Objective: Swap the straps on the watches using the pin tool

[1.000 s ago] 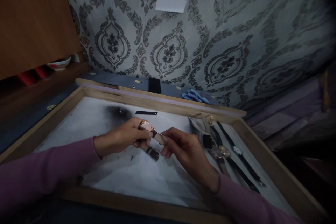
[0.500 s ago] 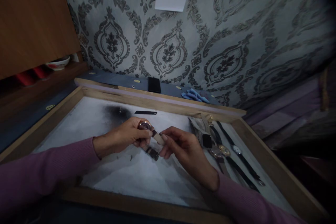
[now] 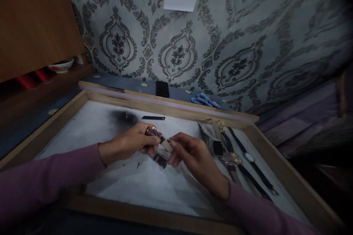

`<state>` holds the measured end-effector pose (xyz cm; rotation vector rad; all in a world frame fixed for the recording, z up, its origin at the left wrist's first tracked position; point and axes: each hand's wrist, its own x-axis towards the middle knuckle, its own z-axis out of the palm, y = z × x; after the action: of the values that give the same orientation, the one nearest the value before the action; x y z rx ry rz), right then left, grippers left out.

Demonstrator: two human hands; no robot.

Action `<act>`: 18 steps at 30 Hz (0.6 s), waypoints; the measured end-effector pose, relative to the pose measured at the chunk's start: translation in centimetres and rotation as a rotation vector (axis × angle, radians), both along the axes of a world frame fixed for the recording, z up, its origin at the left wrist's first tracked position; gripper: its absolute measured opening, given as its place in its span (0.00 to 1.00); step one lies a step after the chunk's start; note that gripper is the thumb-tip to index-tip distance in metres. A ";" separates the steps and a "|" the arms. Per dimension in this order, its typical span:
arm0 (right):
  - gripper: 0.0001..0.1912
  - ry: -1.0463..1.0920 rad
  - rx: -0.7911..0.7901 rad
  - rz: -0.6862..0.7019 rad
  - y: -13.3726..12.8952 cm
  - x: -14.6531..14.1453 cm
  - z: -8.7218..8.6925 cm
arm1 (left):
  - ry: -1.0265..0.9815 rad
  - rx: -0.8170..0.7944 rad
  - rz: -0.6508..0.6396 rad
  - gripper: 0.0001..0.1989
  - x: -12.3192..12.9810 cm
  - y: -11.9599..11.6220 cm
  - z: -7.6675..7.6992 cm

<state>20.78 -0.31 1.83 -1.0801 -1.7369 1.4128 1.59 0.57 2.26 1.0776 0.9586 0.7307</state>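
- L hand closed on the watch, thumb & fingers pinching its round case at the edge; no real gap.
- R hand in a tight pinch too, thumb vs. fingers on the far end of the pale strap.
- Watch pos.: held above the white floor of the tray, approx. mid-tray, btwn both hands.
- Orientation: dial faces up; long axis slants, case at upper L, pale strap running down & R to the R fingertips.
- Dark band end sticks out below L hand, also slanting down-R; can't tell if same watch, join hidden by fingers.
- Vs. 1 s ago: dial was bright w/ glare, now dark, so tilt has changed slightly; hands in approx. same spots. Vs. 0.5 s ago: practically no diff.
- Black strip lies flat beyond the hands, nr. far rim; dark smudge to its L.
- R side of tray: square-faced watch, gold-tone watch, white-dial watch w/ dark strap, etc., close together.
- Outside far rim: black phone-like item, blue cloth crumpled to its R.
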 end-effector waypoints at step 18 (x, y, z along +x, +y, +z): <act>0.19 0.024 -0.067 -0.010 0.2 0.0 -0.1 | -0.023 0.044 -0.027 0.02 -0.1 0.2 -0.5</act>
<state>20.74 -0.15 1.73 -1.1015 -1.6752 1.4815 1.49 0.74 1.74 1.1157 0.9105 0.7435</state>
